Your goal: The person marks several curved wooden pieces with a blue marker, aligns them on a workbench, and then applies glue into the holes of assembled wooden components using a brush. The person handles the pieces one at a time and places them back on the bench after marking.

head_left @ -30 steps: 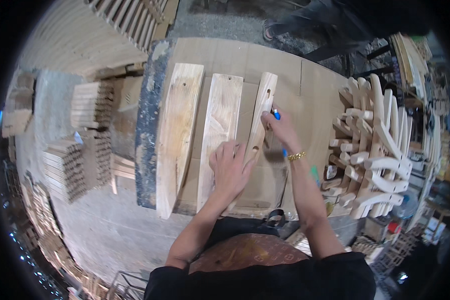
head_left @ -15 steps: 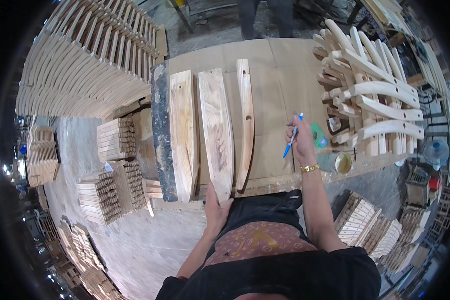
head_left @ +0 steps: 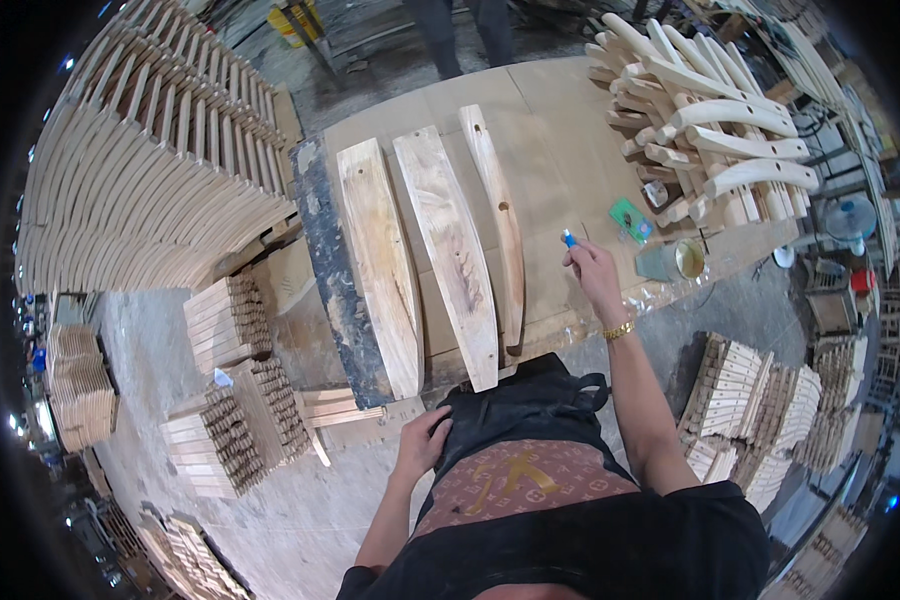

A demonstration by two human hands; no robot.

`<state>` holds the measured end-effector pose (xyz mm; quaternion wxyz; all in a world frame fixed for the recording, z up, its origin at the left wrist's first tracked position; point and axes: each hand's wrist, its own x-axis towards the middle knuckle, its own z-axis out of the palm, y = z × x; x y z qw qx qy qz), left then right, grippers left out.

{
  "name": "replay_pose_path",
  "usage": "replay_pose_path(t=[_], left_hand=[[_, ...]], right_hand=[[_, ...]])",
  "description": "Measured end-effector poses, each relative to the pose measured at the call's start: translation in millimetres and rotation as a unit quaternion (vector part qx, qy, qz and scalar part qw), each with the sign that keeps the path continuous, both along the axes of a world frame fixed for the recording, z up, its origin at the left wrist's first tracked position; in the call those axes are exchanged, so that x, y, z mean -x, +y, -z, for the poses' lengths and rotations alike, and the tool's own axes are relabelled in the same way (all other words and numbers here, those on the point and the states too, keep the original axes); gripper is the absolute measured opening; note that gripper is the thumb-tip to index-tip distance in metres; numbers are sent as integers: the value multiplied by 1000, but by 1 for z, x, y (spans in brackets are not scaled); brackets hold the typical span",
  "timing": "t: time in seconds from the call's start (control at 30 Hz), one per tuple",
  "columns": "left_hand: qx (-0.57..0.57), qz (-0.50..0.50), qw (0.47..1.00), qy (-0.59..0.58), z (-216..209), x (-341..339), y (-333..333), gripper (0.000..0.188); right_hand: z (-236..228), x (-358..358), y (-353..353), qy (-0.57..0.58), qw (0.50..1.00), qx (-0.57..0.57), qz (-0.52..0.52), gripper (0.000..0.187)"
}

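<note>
In my right hand (head_left: 594, 274) is a blue and white pen (head_left: 568, 238), held over the cardboard-covered table; only one end of it shows. My left hand (head_left: 425, 440) rests near the front of my black apron (head_left: 515, 395), off the table edge, with nothing seen in it and its thumb apart from the fingers. Side by side on the table lie a wide curved wooden board (head_left: 380, 265), a second wide board (head_left: 448, 255) and a narrow curved wooden piece (head_left: 502, 220) with holes. The second board's near end sticks out over the table edge, touched by neither hand.
Curved wooden parts (head_left: 735, 115) are piled at the table's right. Near my right hand are a green card (head_left: 630, 218) and a jar (head_left: 670, 262). A tall wooden stack (head_left: 130, 210) stands left; bundled pieces (head_left: 232, 330) sit on the floor. Someone's legs (head_left: 460, 35) show beyond the table.
My left hand has let go of the second board's near end and moved down beside my apron. The pen has turned in my right hand, with less of it showing. The whole view has shifted.
</note>
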<state>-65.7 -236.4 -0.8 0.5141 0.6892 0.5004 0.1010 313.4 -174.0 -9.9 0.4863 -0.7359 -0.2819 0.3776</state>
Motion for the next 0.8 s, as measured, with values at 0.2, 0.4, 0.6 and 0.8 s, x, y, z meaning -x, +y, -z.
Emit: replay_pose_path(t=[0.2, 0.4, 0.6, 0.8], left_hand=[[3, 96, 993, -68, -4, -10, 27, 26], [29, 191, 979, -68, -12, -23, 37, 29], [-35, 200, 971, -125, -23, -49, 36, 27], [-72, 45, 971, -225, -52, -117, 32, 24]], right_hand=[[-18, 36, -45, -49, 998, -10, 43, 26], [-32, 56, -76, -125, 991, -13, 36, 22], [-38, 57, -88, -203, 979, -18, 27, 20], [-48, 66, -99, -204, 971, -74, -102, 20]])
